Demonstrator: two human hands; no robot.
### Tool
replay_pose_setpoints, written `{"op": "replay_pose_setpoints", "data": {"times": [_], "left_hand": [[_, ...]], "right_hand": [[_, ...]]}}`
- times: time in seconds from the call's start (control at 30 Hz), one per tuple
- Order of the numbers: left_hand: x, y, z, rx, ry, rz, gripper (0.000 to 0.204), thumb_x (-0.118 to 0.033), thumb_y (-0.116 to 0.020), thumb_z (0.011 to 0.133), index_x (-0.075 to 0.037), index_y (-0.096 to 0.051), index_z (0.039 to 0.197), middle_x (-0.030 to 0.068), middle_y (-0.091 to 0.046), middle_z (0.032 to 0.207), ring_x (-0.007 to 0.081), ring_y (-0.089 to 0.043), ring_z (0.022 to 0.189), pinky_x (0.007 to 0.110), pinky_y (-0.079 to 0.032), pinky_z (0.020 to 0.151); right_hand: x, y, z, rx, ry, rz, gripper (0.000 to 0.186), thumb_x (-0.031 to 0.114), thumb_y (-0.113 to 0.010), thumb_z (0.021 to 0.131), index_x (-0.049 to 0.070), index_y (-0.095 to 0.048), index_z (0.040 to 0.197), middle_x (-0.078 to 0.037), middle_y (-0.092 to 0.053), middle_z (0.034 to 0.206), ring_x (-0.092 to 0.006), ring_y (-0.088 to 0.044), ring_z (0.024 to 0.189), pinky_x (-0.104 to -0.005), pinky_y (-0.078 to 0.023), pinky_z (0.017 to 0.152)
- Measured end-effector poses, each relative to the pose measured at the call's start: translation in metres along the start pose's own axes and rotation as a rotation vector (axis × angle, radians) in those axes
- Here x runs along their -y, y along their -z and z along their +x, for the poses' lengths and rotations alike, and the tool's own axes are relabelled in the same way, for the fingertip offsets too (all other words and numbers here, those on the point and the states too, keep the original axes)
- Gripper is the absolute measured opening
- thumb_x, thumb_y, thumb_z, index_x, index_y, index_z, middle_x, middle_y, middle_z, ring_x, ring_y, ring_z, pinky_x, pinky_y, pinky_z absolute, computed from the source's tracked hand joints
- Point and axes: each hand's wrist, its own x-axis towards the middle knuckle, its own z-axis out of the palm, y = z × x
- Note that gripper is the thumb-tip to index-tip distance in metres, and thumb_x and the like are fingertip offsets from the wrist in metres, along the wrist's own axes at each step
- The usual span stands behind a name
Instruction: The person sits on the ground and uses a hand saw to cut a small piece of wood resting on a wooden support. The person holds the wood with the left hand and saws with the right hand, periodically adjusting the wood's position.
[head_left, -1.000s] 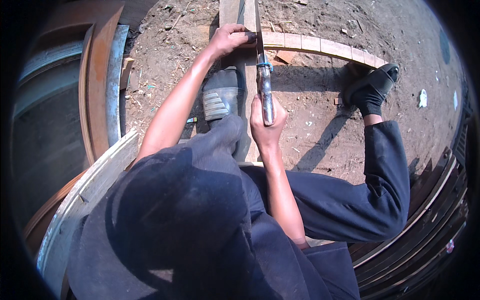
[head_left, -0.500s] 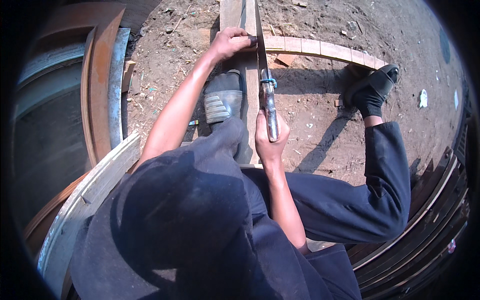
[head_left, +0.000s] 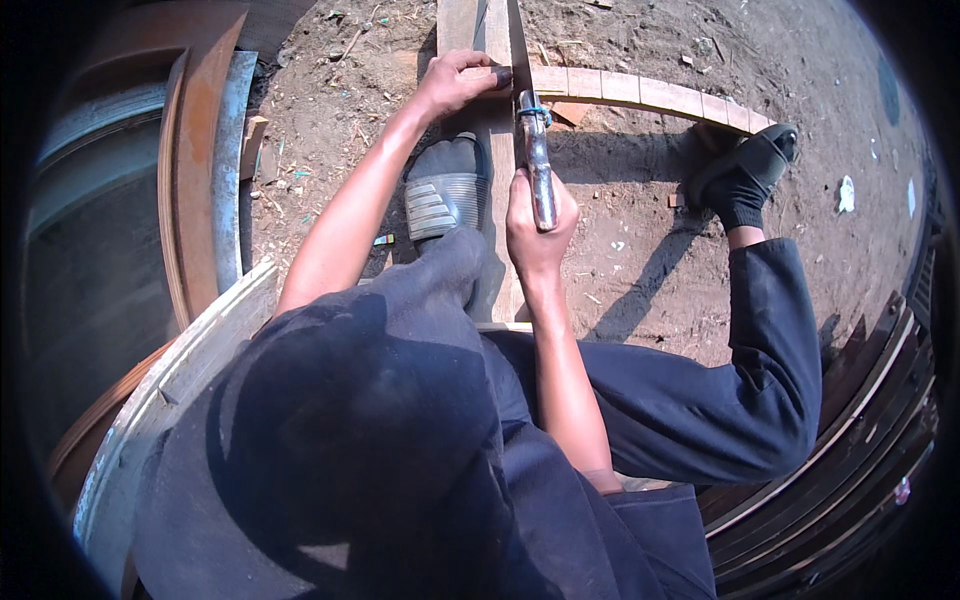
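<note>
Brown littered ground (head_left: pixel 620 220) spreads below the curved wooden strip (head_left: pixel 622 89)

A person in dark clothing gripped a handsaw with a worn, glossy brown handle bound in blue cord (head_left: pixel 537 160) in the right hand (head_left: pixel 543 225), its metal blade pointing away across a narrow, pale wooden strip marked with crosswise lines (head_left: pixel 640 91). The left hand (head_left: pixel 455 85) clasped the strip just beside the blade, above a long, flat wooden board (head_left: pixel 507 280). The strip's other end reached a black sandal (head_left: pixel 750 172). Brown panelled woodwork (head_left: pixel 200 200) stood left; dark slats (head_left: pixel 850 470) lay at lower right.
</note>
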Motion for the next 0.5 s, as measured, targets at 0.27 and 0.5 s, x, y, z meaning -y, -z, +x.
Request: {"op": "replay_pose_setpoints", "data": {"times": [0.27,0.5], "left_hand": [[-0.067,0.021,-0.011,0.291,-0.213,0.894,0.045,-0.022,-0.075,0.068,0.002,-0.054,0.101,0.0169,-0.061,0.099,0.0359,-0.059,0.096,0.046,-0.044,0.087],[-0.036,0.017,0.0,0.247,-0.41,0.853,0.044,-0.013,-0.072,0.069,0.001,-0.044,0.1,0.0168,-0.057,0.095,0.0364,-0.06,0.089,0.045,-0.05,0.072]], "right_hand": [[-0.007,0.0,0.0,-0.021,0.037,-0.019,0.008,0.003,-0.057,0.081,-0.002,-0.059,0.075,-0.009,-0.056,0.058,-0.0113,-0.053,0.052,-0.0285,-0.042,0.05],[-0.008,0.003,-0.018,0.004,0.013,-0.065,0.011,0.003,-0.057,0.083,-0.002,-0.056,0.073,-0.005,-0.052,0.058,-0.01,-0.049,0.053,-0.0279,-0.039,0.05]]}}
